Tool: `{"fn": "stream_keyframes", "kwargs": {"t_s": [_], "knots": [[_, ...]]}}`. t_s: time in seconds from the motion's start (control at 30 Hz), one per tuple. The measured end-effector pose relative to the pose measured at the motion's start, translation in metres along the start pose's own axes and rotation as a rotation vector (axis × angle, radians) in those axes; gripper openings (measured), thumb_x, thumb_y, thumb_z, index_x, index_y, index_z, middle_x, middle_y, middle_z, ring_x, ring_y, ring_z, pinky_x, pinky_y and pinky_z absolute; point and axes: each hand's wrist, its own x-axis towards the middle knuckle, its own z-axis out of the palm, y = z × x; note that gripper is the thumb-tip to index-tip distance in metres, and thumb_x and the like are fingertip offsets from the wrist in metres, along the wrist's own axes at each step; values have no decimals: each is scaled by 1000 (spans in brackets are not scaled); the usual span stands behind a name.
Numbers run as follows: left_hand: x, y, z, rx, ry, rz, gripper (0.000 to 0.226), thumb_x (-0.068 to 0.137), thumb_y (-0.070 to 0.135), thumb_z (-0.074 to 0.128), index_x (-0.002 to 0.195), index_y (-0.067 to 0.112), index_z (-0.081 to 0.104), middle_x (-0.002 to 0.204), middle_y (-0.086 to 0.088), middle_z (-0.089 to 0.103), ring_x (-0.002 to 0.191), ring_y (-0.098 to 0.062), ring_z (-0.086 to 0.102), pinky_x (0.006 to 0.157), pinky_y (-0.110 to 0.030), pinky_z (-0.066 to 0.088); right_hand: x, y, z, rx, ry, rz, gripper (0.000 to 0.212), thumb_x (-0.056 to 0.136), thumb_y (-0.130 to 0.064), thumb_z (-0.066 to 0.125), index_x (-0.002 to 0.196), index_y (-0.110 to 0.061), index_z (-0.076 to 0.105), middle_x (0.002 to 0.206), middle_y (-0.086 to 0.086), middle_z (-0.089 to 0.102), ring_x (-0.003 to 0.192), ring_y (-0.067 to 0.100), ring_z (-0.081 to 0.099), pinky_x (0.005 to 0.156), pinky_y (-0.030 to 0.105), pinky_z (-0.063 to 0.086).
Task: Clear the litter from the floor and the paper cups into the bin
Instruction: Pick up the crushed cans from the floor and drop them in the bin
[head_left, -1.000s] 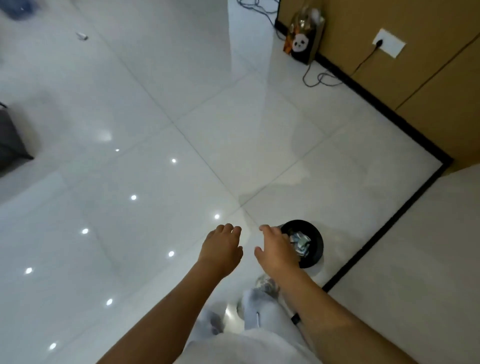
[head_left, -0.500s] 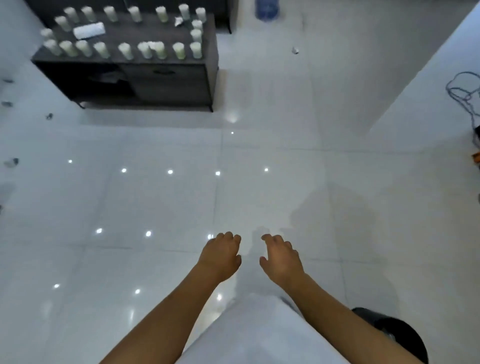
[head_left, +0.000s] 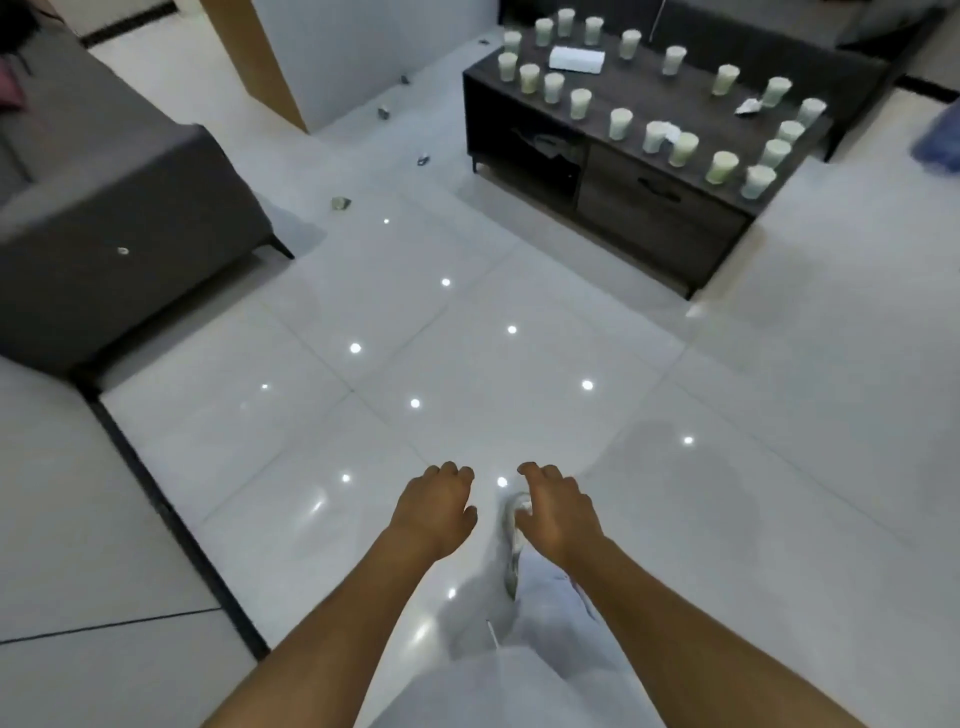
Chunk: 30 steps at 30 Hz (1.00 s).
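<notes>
Two bare hands, held out low in front of the person over the glossy white tile floor (head_left: 467, 338); left hand (head_left: 434, 506) palm down, fingers loosely curled, holding nothing; right hand (head_left: 558, 512) likewise palm down, fingers relaxed and slightly bent, holding nothing; the two hands near each other but apart. Paper cups (head_left: 680, 148), roughly two dozen, pale, upright, standing scattered over the top of a dark low cabinet (head_left: 660, 208) at the far right of the room, well apart from both hands; one white box (head_left: 576, 58) lying among them near the back edge; one crumpled scrap (head_left: 748, 106) on the same top toward the right end. Litter on the floor, several small pieces in a loose line between the cabinet and a grey sofa (head_left: 130, 218) on the left: one greenish piece (head_left: 341, 203) nearest the sofa's corner; one small piece (head_left: 424, 159) further back; another (head_left: 384, 111) beyond that, near a wooden door frame (head_left: 254, 57); too small to tell what each is. Ceiling lights reflected as bright dots across the tiles; person's pale trouser leg (head_left: 540, 649) and one shoe (head_left: 511, 540) below the right hand.
</notes>
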Motion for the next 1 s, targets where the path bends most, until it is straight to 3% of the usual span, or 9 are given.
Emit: {"fn": "stream_keyframes", "kwargs": {"t_s": [0.53, 1.0], "knots": [[170, -131, -140, -269, 131, -388, 44, 96, 32, 45, 136, 14, 40, 126, -4, 50, 116, -22, 46, 85, -33, 45, 273, -99, -144, -150, -95, -273, 53, 92, -26, 53, 141, -20, 34, 131, 6, 46, 113, 29, 49, 90, 38, 43], [325, -354, -273, -339, 163, -447, 45, 95, 33, 46, 136, 15, 40, 129, -4, 48, 121, -22, 43, 91, -33, 43, 516, -284, -226, -125, -82, -300, 55, 92, -25, 54, 143, -21, 31, 134, 7, 44, 117, 28, 47, 92, 40, 46]]}}
